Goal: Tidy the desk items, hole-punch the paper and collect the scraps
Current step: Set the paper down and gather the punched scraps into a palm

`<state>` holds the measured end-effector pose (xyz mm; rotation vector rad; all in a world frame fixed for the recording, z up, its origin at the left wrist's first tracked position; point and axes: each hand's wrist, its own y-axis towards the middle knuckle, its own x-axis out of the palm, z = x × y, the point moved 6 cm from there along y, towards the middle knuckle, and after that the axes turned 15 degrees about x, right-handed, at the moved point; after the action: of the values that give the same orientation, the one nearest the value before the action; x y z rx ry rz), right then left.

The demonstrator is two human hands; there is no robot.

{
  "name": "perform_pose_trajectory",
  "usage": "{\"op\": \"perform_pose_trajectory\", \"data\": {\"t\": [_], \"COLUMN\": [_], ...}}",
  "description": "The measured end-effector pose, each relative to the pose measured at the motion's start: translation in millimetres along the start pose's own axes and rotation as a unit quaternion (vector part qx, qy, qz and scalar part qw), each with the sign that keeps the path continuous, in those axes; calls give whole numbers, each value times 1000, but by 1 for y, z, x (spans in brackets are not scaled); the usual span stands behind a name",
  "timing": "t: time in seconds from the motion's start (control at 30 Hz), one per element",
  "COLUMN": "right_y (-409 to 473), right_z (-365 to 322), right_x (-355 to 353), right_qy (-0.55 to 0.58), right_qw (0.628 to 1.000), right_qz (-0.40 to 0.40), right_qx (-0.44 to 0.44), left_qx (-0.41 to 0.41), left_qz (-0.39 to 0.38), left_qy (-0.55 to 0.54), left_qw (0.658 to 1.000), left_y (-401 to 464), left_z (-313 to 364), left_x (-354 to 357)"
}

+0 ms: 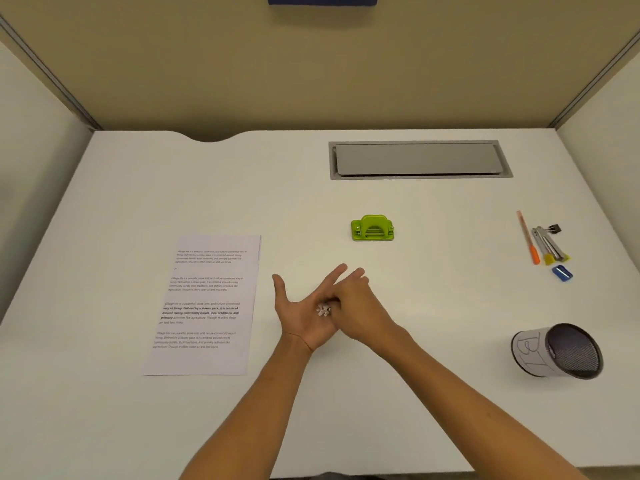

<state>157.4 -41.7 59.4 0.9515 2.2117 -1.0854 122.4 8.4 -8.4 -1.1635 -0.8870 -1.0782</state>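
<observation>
My left hand (300, 315) lies palm up over the desk's middle, fingers spread, with a small heap of white paper scraps (323, 310) on the palm. My right hand (356, 306) rests across it from the right, its fingertips curled onto the scraps. A printed sheet of paper (204, 306) lies flat to the left of both hands. The green hole punch (372, 228) stands beyond the hands, apart from them.
At the right, a mesh pen cup (559, 351) lies on its side. Farther back sit an orange pen (528, 239), a metal tool with yellow tips (550, 245), a binder clip (555, 229) and a blue sharpener (561, 273). A grey cable hatch (419, 160) is set in the desk.
</observation>
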Motion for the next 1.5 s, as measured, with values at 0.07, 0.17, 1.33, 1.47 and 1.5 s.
{"op": "perform_pose_trajectory", "data": {"t": [0.07,0.17,1.33,1.47,1.5], "right_y": [-4,-5,34,36,32], "right_z": [-4,-10,80,80,83], "right_x": [-6,-21,33,47,52], "right_qy": [-11,25,-81,-224,-254], "right_qw": [1000,999,981,961,951], "right_qz": [4,41,173,116,117], "right_qx": [-14,-19,-29,-112,-130], "left_qx": [5,20,98,93,90], "left_qz": [-3,47,38,33,34], "left_qy": [11,20,-62,-63,-63], "left_qw": [1000,999,993,993,993], "left_y": [-2,-6,-33,-33,-32], "left_z": [4,9,66,62,60], "left_x": [3,1,-40,-38,-37]}}
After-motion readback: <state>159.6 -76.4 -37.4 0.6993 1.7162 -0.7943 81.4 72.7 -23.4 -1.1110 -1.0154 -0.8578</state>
